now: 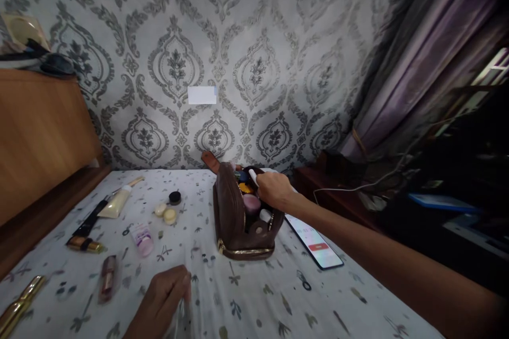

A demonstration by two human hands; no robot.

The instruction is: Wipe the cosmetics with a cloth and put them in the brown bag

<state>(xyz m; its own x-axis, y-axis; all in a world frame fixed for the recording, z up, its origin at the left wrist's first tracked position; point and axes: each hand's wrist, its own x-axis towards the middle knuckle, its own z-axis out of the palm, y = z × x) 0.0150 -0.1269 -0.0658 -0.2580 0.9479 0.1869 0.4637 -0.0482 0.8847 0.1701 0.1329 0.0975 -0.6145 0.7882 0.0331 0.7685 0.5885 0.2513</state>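
A brown makeup bag [230,212] stands unzipped on the patterned cloth, its flap turned back. Several cosmetics show inside it, among them a pink round-topped item [252,203] and a yellow one [245,188]. My right hand [275,189] is closed at the bag's right rim, gripping a white slim stick [253,175] whose end pokes out past the fingers. Low in front, my left hand [161,296] hovers over or rests on the cloth with curled fingers; whatever may be in them is hidden. Nearest to it lie a lip gloss tube [107,278] and a pink-and-white tube [142,239].
Left of the bag are small jars [169,216], a black lid [175,198], a cream tube [116,202] and a gold tube [22,304]. A lit phone [316,243] lies right of the bag. A wooden cabinet [43,143] borders the left; a white cable [358,188] runs right.
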